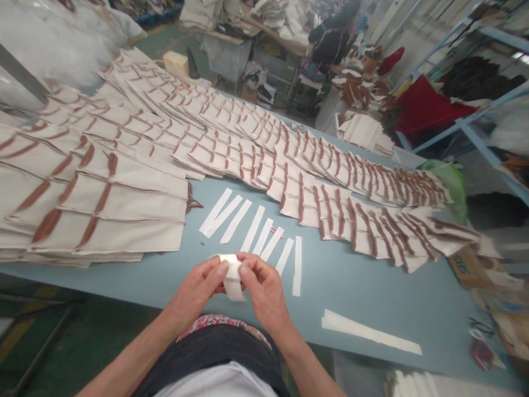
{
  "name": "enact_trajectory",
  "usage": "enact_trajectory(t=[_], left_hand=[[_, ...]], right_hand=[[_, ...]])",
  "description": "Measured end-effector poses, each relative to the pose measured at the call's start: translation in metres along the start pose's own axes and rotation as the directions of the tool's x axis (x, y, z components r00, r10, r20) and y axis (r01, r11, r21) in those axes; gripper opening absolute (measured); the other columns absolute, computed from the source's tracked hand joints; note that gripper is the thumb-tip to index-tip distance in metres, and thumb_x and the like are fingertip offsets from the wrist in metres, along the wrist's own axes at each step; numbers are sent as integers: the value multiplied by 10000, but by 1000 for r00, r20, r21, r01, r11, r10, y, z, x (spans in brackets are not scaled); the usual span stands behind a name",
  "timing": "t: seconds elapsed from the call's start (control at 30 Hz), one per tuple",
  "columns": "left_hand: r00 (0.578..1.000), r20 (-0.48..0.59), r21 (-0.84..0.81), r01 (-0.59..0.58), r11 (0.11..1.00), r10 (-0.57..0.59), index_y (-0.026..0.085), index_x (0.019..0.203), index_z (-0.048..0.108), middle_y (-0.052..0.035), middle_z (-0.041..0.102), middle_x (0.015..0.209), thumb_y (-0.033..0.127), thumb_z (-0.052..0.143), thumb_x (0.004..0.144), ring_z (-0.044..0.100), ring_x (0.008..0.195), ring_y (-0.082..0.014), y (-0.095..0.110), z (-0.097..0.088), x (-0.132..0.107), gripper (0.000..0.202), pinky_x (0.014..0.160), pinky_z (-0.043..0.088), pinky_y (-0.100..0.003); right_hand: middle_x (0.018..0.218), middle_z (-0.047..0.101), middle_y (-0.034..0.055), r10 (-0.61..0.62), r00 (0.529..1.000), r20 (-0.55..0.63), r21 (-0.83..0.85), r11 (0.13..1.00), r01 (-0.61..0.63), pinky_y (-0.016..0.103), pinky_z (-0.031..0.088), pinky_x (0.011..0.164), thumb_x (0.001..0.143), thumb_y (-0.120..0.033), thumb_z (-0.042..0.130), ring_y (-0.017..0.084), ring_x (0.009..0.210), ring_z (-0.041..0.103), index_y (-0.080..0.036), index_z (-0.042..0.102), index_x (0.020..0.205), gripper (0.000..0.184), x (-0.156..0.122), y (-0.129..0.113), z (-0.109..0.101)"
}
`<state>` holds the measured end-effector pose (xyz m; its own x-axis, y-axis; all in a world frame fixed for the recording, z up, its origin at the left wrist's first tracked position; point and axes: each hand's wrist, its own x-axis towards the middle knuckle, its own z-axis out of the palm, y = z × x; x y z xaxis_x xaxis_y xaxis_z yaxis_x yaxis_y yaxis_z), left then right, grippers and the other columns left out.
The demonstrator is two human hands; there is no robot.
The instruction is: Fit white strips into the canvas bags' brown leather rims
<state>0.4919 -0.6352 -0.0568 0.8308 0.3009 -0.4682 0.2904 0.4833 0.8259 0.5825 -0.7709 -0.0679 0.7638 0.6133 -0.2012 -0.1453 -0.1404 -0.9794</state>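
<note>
Both my hands meet close to my body at the table's near edge. My left hand [209,277] pinches the left side of a white strip [234,288] between thumb and fingers. On its other side, my right hand [261,277] grips the same strip, thumb on top. The strip bends over the fingertips and its lower end hangs down. Just beyond my hands, several white strips [253,229] lie spaced out in a slanting row on the blue-green table [306,314]. A small pinkish item [276,232] lies among them.
Cream panels with brown strips [136,204] are stacked at the left. Long overlapping rows of such panels [330,193] cross the table's far side. Longer cream strips [372,332] lie at the right, near dark scissors [481,327]. Another person [330,41] is in the background.
</note>
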Motion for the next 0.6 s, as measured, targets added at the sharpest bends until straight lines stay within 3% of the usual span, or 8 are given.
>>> enact_trajectory(t=[0.07,0.13,0.27,0.4,0.47,0.6], left_hand=[[1000,22,35,3,999,-4,152,1053,823,-64,811,824,661,918,774,725,745,-228,-2,-4,0,588,705,572,-293],[999,33,67,3,998,-5,154,1115,809,-85,842,907,587,952,761,766,819,-257,-5,-6,0,577,752,592,-311],[999,41,140,-26,990,20,157,1158,789,-115,861,1031,541,893,837,789,944,-286,-8,-7,0,511,840,605,-332],[997,56,239,-63,969,51,163,1106,798,-105,855,988,538,782,941,774,929,-275,-9,-7,2,411,840,587,-314],[997,59,283,-72,956,57,170,1049,806,-98,847,956,554,727,977,764,902,-271,-11,-8,2,398,838,580,-313],[997,67,378,-63,923,41,184,1012,809,-80,825,920,556,609,1053,741,864,-257,-19,-12,0,425,817,560,-292]], right_hand=[[1132,778,102,90,995,34,114,989,-93,317,554,728,943,-567,708,198,834,679,-195,682,733,428,1,-1,1],[1018,761,79,145,988,58,206,966,-154,290,525,658,899,-633,749,166,735,618,-191,728,792,455,2,-1,2],[801,697,30,209,975,71,302,927,-221,291,524,659,839,-690,809,158,678,569,-185,785,903,509,4,0,4],[701,630,-4,229,970,77,307,921,-242,289,491,645,864,-692,800,150,638,533,-182,781,934,515,3,5,5],[764,672,16,208,977,42,275,938,-212,302,506,658,887,-697,782,165,670,571,-193,773,952,508,3,5,2],[933,756,58,31,983,-179,74,997,-18,342,554,776,983,-685,668,218,842,672,-216,751,984,477,18,-3,-11]])
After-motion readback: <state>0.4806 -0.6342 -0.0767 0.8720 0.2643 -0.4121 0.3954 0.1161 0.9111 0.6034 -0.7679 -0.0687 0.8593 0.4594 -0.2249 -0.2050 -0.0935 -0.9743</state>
